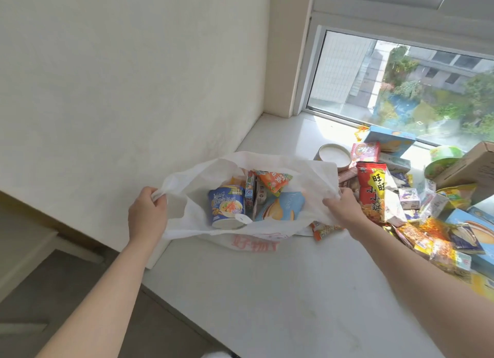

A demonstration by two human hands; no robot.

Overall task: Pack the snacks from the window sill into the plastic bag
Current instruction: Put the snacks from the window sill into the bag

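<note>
The white plastic bag (203, 176) is held open on the window sill (267, 291): one handle is gripped by the left hand (147, 210) and the opposite edge is pinched by the right hand (344, 208). Inside are seen a blue noodle cup (227, 205), a light blue box (283, 206) and an orange packet (274, 181); red characters "好物" are printed on the bag's front. Just beside the right hand, a red packet (371, 189) marked "旺旺 小小酥" lies among the snacks (427, 224) on the sill.

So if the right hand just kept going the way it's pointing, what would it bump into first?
The right hand, gripping the plastic bag's right rim, points up and left over the opening. It would probably meet the light blue snack box inside the bag first, though depth is hard to judge.
</note>
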